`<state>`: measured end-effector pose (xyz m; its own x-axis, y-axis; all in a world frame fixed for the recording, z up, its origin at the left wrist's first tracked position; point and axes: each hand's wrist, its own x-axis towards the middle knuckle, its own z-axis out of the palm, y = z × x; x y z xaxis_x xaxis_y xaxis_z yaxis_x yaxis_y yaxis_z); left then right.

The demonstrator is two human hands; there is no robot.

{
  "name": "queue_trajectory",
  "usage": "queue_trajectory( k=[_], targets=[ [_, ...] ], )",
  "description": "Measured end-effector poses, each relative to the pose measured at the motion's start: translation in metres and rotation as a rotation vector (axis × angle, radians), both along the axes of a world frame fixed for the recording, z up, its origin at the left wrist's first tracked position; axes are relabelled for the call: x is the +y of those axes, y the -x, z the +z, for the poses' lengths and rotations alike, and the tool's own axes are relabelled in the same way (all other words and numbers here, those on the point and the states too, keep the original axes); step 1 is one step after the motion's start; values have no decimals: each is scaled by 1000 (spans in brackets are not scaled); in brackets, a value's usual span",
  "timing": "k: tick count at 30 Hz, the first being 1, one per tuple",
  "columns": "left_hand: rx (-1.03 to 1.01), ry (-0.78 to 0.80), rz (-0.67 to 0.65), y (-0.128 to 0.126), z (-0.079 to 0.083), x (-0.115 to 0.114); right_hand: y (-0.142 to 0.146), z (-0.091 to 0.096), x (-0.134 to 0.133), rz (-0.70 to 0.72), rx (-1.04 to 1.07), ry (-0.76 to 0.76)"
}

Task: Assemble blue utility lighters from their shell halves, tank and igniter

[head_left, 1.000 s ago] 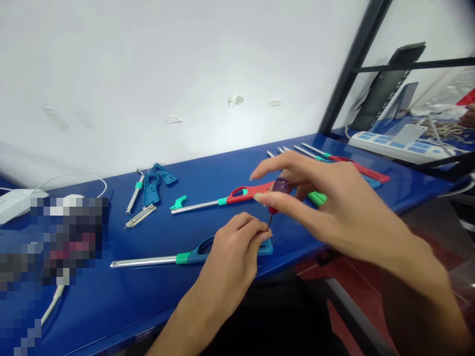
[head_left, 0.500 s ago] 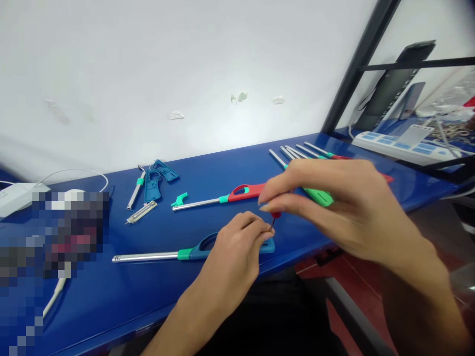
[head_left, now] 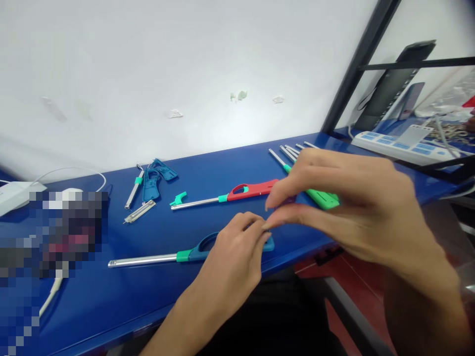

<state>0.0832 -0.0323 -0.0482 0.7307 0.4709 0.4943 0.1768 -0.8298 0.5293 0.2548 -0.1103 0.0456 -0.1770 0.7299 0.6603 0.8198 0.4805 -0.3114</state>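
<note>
My left hand (head_left: 233,257) rests with curled fingers on the handle of a blue long-nosed lighter (head_left: 185,255) that lies on the blue table (head_left: 111,296). My right hand (head_left: 349,202) hovers just above it, thumb and fingers pinched round a small screwdriver with a purple handle (head_left: 287,200), mostly hidden by the fingers. Its tip meets the lighter handle by my left fingertips. A red lighter (head_left: 237,192) lies just behind.
A green lighter (head_left: 319,196) and several more lie at the right behind my hand. Loose blue handle shells (head_left: 154,178), a teal trigger piece (head_left: 178,199) and metal parts (head_left: 139,211) sit at the left. A white power strip (head_left: 401,146) stands far right; white cables lie at the left.
My right hand has come down and closed round the screwdriver, bringing it onto the blue lighter's handle. My left hand has stayed put on the lighter.
</note>
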Motion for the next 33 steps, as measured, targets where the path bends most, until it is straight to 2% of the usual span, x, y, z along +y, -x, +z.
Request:
queue_trajectory(
  k=[3, 8, 11, 17, 23, 30, 33],
  targets=[
    [-11, 17, 3, 0, 0, 0, -4, -1, 0, -9, 4, 10],
    [-54, 10, -55, 0, -3, 5, -12, -1, -3, 154, 111, 186],
    [-51, 14, -61, 0, -5, 6, -9, -1, -1, 138, 131, 135],
    [-35, 20, -56, 1, -6, 5, -7, -1, 2, 17, 10, -5],
    [-6, 25, -67, 3, -4, 4, -10, 1, -6, 123, 166, 173],
    [-81, 39, -1, 2, -2, 0, -11, 3, -1, 19, 162, 83],
    [-92, 5, -13, 1, -2, 1, -15, 4, -5, 68, 127, 100]
  ],
)
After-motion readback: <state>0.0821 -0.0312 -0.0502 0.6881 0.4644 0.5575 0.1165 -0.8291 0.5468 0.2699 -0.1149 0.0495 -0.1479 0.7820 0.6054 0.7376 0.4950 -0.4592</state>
